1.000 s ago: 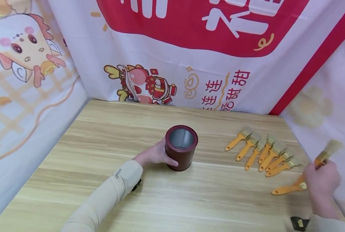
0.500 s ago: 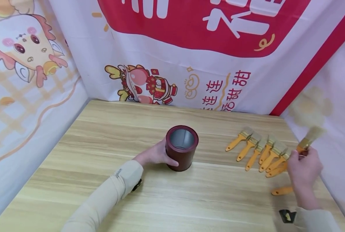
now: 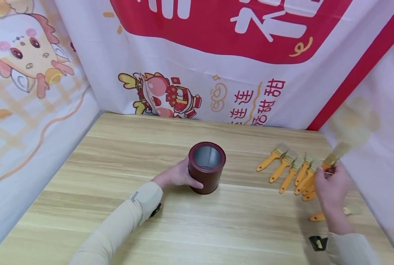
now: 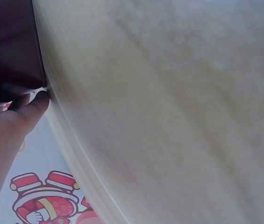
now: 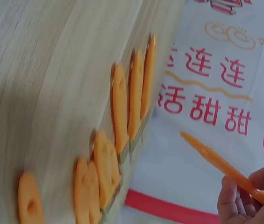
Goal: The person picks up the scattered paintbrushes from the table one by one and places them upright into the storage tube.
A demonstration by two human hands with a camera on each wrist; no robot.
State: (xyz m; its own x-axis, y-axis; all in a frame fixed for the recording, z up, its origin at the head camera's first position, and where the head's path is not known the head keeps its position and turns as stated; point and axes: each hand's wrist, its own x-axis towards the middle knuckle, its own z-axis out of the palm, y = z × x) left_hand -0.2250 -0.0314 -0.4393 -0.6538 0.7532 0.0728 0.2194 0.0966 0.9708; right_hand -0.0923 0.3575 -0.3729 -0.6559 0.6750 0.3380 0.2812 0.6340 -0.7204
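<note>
My left hand [image 3: 178, 176] grips the side of a dark red, open-topped can [image 3: 207, 181] standing upright on the table. Its thumb lies across the can's front, and the grey inside shows from above. In the left wrist view, fingers [image 4: 10, 128] curl against the dark can wall [image 4: 10, 46]. On the right, my right hand [image 3: 334, 189] pinches a paintbrush [image 3: 331, 159] with bristles up, raised over the end of a row of paintbrushes [image 3: 281, 168]. The right wrist view shows the held brush's orange handle [image 5: 213, 159] between thumb and fingers.
Several orange-handled paintbrushes lie close together, bristles away from me, partly hidden by my right hand. A separate paintbrush [image 3: 317, 216] lies nearer, under the right forearm. Printed cloth [image 3: 170, 48] hangs behind the wooden table [image 3: 243, 228] and along both sides.
The right hand has moved left with its paintbrush, from the table's right edge to over the row's right end. The left hand and the can have stayed put.
</note>
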